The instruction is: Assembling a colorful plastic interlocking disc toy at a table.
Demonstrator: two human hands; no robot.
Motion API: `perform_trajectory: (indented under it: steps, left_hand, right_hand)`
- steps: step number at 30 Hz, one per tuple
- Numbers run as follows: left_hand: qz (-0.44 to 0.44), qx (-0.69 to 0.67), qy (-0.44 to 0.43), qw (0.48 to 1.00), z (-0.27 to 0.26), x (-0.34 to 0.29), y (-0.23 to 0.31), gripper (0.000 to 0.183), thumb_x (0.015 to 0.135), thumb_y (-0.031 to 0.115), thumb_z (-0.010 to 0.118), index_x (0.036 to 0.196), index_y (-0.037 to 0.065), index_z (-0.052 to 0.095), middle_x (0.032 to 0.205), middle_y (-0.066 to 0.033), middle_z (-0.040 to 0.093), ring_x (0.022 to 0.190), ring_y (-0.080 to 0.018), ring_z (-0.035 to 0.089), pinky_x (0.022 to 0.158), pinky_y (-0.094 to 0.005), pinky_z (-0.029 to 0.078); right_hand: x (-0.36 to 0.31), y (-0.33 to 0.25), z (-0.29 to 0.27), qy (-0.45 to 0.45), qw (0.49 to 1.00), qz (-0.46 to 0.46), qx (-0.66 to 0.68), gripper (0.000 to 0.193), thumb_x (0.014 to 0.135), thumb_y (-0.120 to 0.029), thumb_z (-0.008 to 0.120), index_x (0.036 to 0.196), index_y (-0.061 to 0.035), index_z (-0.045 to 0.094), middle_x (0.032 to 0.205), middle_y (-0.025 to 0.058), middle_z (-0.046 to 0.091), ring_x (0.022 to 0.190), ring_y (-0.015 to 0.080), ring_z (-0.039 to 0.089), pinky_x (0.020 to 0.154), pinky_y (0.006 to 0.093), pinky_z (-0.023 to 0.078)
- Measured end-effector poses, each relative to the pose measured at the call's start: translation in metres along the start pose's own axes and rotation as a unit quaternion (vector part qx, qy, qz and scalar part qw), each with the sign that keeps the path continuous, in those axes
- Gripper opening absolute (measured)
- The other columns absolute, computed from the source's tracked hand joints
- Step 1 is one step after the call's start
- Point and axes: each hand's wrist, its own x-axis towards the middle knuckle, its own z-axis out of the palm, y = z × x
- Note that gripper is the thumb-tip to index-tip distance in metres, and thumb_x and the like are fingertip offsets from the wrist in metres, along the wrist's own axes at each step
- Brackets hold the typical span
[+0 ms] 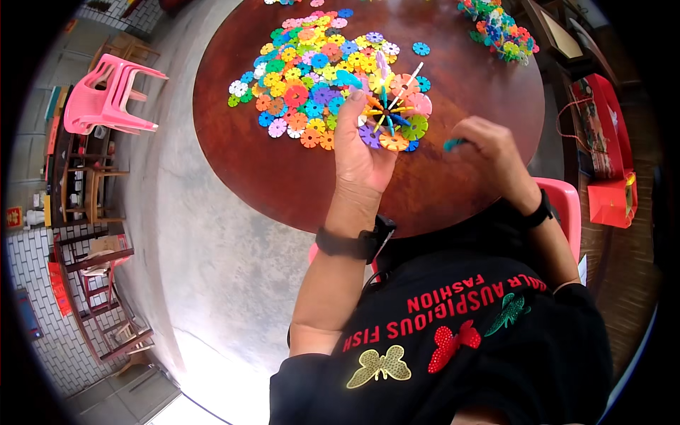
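Observation:
My left hand (pixel 361 156) is closed round a partly built cluster of interlocking plastic flower discs (pixel 387 113), held above the table. Its discs in several colours stick out around a dark centre, with orange, pink, green and purple ones at the outer side. To the right of it, my right hand (pixel 494 150) pinches a small teal disc (pixel 454 144) between thumb and fingers, apart from the cluster. That hand is slightly blurred. Beyond my left hand spreads a pile of loose flower discs (pixel 297 78), mostly lying flat.
The round, dark red-brown table (pixel 248 177) is in front of me. At its far right edge sits another built disc cluster (pixel 499 35). Pink plastic chairs (pixel 99 99) stand at the left, a red bag (pixel 602 127) at the right. A pink chair (pixel 563 205) is beside my right arm.

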Motion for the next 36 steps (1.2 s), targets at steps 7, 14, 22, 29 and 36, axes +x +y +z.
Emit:
perform_trajectory:
  steps: [7,14,22,29,36]
  left_hand:
    - [-0.023,-0.054,0.007,0.998,0.005,-0.003,-0.005,0.043,0.091,0.029,0.05,0.123,0.002,0.046,0.114,-0.0183,0.058,0.102,-0.0309,0.06,0.086,-0.047,0.051]
    - [-0.041,-0.045,-0.009,0.998,0.009,-0.008,-0.007,0.044,0.091,0.032,0.048,0.123,0.001,0.046,0.114,-0.0178,0.058,0.101,-0.0319,0.06,0.086,-0.0463,0.051]
    - [-0.018,-0.019,0.022,0.999,0.014,-0.01,-0.013,0.035,0.088,0.023,0.048,0.116,0.002,0.049,0.107,-0.0134,0.06,0.095,-0.0274,0.062,0.084,-0.0422,0.051]
    - [0.011,-0.017,0.032,0.999,0.014,-0.015,-0.016,0.037,0.084,0.02,0.046,0.113,-0.002,0.052,0.108,-0.0175,0.061,0.096,-0.0312,0.062,0.084,-0.0451,0.052]
    - [0.066,0.046,0.036,0.996,0.023,-0.018,-0.017,0.024,0.081,0.008,0.045,0.105,0.004,0.043,0.098,-0.0111,0.057,0.086,-0.0253,0.063,0.078,-0.0394,0.053]
  right_hand:
    - [0.022,-0.025,-0.017,0.164,0.984,-0.027,0.068,0.01,0.075,0.002,0.064,0.084,-0.0004,0.059,0.08,0.0096,0.059,0.07,0.0238,0.059,0.062,0.0291,0.046]
    - [0.021,-0.03,-0.011,0.155,0.988,-0.009,0.027,0.011,0.075,-0.001,0.066,0.084,-0.0017,0.06,0.077,0.01,0.06,0.066,0.0259,0.059,0.058,0.0305,0.046]
    - [0.019,-0.033,-0.009,0.162,0.984,-0.055,-0.044,0.011,0.076,-0.005,0.066,0.082,-0.0025,0.058,0.075,0.0104,0.06,0.067,0.0283,0.06,0.057,0.0338,0.047]
    - [0.019,-0.03,-0.002,0.165,0.982,-0.071,-0.057,0.016,0.074,-0.007,0.069,0.085,-0.0026,0.057,0.075,0.0109,0.059,0.067,0.0301,0.06,0.056,0.0352,0.047]
    - [0.016,-0.02,0.012,0.126,0.984,-0.097,-0.082,0.021,0.075,-0.007,0.067,0.089,-0.0038,0.053,0.073,0.0101,0.055,0.066,0.0325,0.058,0.054,0.0389,0.047]
